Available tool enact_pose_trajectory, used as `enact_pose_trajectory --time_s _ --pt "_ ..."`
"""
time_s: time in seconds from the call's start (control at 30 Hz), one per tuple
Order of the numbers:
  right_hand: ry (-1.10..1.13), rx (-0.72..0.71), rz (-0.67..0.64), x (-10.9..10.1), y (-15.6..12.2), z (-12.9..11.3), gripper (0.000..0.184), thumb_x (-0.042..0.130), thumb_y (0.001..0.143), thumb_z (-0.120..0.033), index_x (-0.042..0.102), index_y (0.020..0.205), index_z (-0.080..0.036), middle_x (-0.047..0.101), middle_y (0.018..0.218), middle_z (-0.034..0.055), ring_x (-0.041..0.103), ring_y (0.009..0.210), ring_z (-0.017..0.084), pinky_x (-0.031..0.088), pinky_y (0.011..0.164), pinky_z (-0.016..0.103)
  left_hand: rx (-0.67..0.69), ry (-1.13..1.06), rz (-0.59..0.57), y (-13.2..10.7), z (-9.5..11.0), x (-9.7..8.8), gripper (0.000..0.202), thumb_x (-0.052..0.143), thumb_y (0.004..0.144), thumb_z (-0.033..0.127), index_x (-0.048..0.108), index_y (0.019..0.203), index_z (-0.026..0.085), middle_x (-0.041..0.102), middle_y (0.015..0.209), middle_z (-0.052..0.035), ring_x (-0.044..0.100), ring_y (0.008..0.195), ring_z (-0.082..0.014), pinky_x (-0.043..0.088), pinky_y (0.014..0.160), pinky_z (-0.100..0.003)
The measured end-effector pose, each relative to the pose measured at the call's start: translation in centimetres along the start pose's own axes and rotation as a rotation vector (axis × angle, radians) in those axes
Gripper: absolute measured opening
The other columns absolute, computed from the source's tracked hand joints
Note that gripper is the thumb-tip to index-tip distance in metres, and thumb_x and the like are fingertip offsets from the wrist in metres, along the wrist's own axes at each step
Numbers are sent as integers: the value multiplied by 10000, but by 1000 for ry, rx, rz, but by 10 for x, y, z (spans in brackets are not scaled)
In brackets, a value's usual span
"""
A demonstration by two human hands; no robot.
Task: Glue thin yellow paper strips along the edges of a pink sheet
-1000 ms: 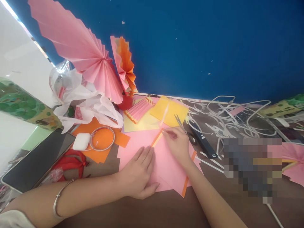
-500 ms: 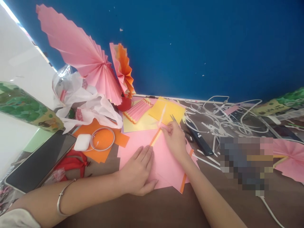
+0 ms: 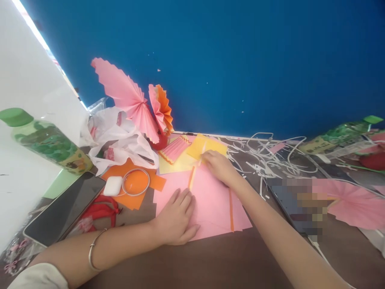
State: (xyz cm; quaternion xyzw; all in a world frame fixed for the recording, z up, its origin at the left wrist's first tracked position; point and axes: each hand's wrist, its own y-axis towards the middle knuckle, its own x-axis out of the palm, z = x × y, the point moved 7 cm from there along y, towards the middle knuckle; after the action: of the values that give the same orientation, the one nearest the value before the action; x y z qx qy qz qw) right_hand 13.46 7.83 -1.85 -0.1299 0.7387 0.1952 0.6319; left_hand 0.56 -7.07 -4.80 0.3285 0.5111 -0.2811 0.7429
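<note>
My left hand lies flat, fingers stretched out, on a pink sheet of paper. Just beyond its fingertips is a narrow orange and yellow strip on the sheet. My right hand is at the sheet's far edge, its fingers bent and pressed together near a thin whitish strip. What they hold, if anything, is hidden. Behind them lie a yellow paper and a small pleated pink paper. An orange edge band shows on the pink sheet's right side.
Large pink paper fans lean against the blue wall. To the left are a green-capped bottle, a phone, a white earbud case and orange paper. White paper scraps and a cable lie right.
The view has shifted, and the fans appear lower and smaller. My right hand has moved off the orange strip to the far edge. The dark pointed tips beside it no longer show. My left hand stays flat.
</note>
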Motion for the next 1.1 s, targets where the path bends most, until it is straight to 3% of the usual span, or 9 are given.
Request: enact_pose_trajectory --time_s 0.13,0.33,0.43,0.57,0.83,0.9,1.0,1.1 --pt "-94 -97 -96 6 13 -9 244 417 778 -27 620 840 -147 613 900 115 516 855 219 349 747 332 16 22 15 1 2 -5 582 300 878 439 396 1250 2 464 1184 -212 338 1205 -340 232 1023 -506" --pt "-8 -72 -80 -7 21 -8 211 453 744 -26 530 616 -174 598 727 78 510 736 188 333 723 314 33 55 32 1 4 -9 524 311 877 431 474 1169 29 507 1090 -184 413 1103 -315 245 1001 -514" --pt "71 25 -24 -20 17 0 214 409 789 -87 513 632 -190 588 684 48 506 665 170 349 667 300 26 65 44 0 3 -8 524 296 882 430 488 1158 28 484 1159 -204 417 1108 -312 251 997 -507" --pt "245 166 64 -33 5 12 151 407 823 -216 542 761 -194 627 782 28 551 683 153 397 627 278 13 91 80 -1 2 -6 551 292 885 432 449 1221 25 462 1239 -218 398 1160 -311 232 1010 -492" --pt "597 314 146 -50 -24 15 127 495 764 -275 554 759 -163 667 764 49 641 714 158 490 656 293 -69 212 127 -6 7 -4 514 340 848 404 563 1052 -12 565 958 -225 501 917 -327 303 898 -524" --pt "678 372 165 -53 -32 16 117 529 743 -277 557 746 -163 667 736 44 642 681 158 491 622 286 -108 184 129 -8 6 -5 480 342 846 400 577 1006 14 553 905 -206 504 863 -323 345 828 -529" --pt "860 503 131 -48 -47 17 143 584 716 -311 568 744 -171 631 627 -1 560 469 114 446 475 251 -84 77 113 -8 5 -9 431 363 838 395 565 1015 58 532 898 -175 506 821 -301 407 733 -494" --pt "1074 564 93 -35 -60 3 184 613 710 -351 578 764 -178 571 545 -36 479 381 87 408 409 235 -42 -248 125 -6 4 -15 368 389 837 326 506 1113 112 533 946 -126 523 862 -242 461 742 -408"
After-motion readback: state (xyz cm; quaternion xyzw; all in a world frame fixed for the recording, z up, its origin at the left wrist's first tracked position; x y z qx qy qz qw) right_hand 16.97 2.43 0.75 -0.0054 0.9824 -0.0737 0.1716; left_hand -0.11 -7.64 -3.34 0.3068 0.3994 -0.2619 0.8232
